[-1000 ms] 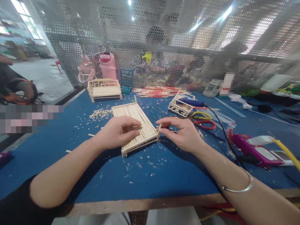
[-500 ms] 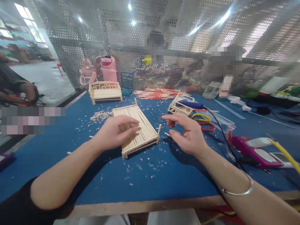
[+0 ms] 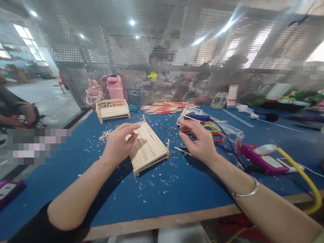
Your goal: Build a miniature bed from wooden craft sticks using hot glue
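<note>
The left hand (image 3: 116, 144) is held half-open over the slatted frame (image 3: 149, 145), the right hand (image 3: 199, 140) part-open; nothing gripped is seen. The post (image 3: 168, 146) between them should be kept upright.

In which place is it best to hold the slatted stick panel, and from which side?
Probably by the long edges of the slatted stick panel, coming from left and right: its top is flat and wide, while the thin posts at its right-hand corners look fragile.
</note>
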A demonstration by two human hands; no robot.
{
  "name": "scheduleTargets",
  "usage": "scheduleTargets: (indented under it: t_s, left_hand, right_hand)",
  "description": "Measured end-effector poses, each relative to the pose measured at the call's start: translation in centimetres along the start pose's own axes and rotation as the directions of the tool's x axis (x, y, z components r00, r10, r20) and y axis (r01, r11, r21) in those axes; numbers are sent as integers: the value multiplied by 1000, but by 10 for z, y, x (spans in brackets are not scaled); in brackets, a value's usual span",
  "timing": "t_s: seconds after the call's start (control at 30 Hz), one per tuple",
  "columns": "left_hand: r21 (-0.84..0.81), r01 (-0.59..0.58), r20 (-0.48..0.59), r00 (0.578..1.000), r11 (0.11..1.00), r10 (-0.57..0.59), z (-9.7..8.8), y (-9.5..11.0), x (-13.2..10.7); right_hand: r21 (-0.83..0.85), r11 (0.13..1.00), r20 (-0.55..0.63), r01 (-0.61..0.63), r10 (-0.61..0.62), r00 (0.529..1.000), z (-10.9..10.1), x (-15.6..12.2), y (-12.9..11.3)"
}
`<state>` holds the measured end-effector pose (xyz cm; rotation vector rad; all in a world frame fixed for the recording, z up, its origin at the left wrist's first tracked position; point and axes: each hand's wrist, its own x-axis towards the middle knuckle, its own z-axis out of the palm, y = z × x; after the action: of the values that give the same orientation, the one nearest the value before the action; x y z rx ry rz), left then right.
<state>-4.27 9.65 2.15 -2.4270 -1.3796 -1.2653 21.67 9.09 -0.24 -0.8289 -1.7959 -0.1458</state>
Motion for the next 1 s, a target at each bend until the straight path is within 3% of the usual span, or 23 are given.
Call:
scheduleTargets:
  t_s: [0.13,0.37,0.47,0.57,0.67,0.8,1.0]
  left_hand:
    - [-53,44,51,998,998,-42,2,-2,-2]
    - [-143,160,101,984,977,-146,4,-9,-2]
    - [-122,206,62,978,971,-200,0,-15,-4]
    - [-63,225,-56,972,972,-229,-4,-21,2]
    - [36,145,-113,984,989,-140,1,-18,19]
    - [44,-53,-10,999,998,54,20,-1,41]
    - [52,-155,23,988,987,154,32,8,30]
  right_hand:
    - [-47,997,5,63,-63,998,-3,3,0]
    - [3,1000,53,4,-4,999,-1,5,3]
    - [12,998,70,-68,67,995,3,4,3]
    - [40,994,80,-106,102,992,6,3,0]
    - [86,992,83,-89,82,993,6,3,-6]
    - [164,986,99,15,-32,995,1,3,-14]
    - [145,985,128,91,-109,986,-3,0,-16]
